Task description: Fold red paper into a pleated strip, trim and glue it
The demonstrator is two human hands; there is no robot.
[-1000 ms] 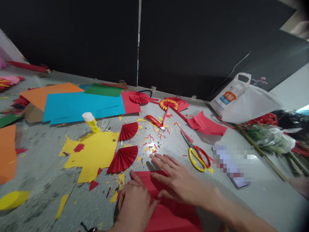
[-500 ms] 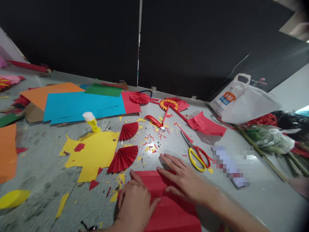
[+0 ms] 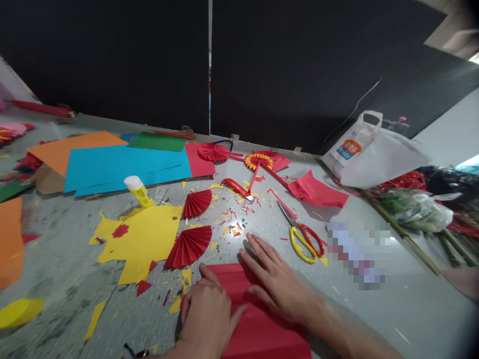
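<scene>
shifted up the red paper and a little away from the left hand since a second ago, the right hand now lies with its fingertips past the far edge. the paper is flat on the grey surface, low in the middle of the view, creased crosswise and running out at the bottom. the left hand presses its left side, thumb spread and the other fingers bent, likely so the sheet cannot slide; whether they close on the edge underneath, i cannot tell. the right hand is open, fingers apart, its palm low over the paper, perhaps to keep it smooth

just beyond are two red pleated fans, the nearer and the farther, both beside a yellow cut-out. a glue stick stands at the cut-out's far edge with its white cap up. scissors lie to the right with the handles toward the person, which probably makes them easy to pick up. a red cutter rests among paper scraps. farther out are a blue sheet and a white bag by the black wall
</scene>
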